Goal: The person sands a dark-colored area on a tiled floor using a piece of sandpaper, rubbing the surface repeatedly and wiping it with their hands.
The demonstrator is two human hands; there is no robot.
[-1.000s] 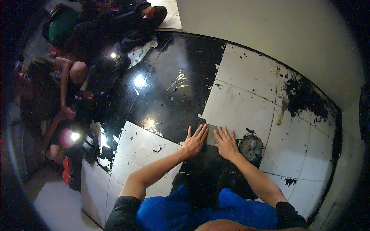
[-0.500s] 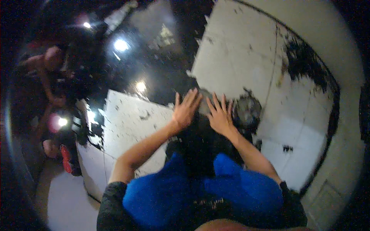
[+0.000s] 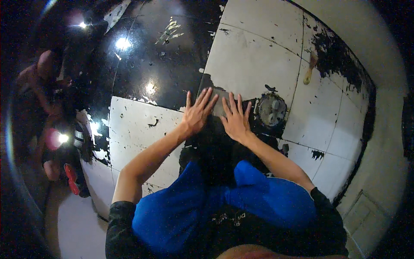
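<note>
**Both palms flat on the dark patch**

My left hand (image 3: 196, 114) lies flat, fingers spread and pointing away from me, on the dark patch (image 3: 215, 129) of the tiled floor (image 3: 250, 64). The patch is a black, worn area where the white coating has come off, and it sits just left of the round drain cover (image 3: 271, 109). My right hand (image 3: 235, 121) lies flat too, fingers fanned, closer to the drain cover than the left one but not touching it. The two hands rest side by side, apart by a narrow gap. The drain cover is grey, round and set flush into the floor, ringed with black.
</note>
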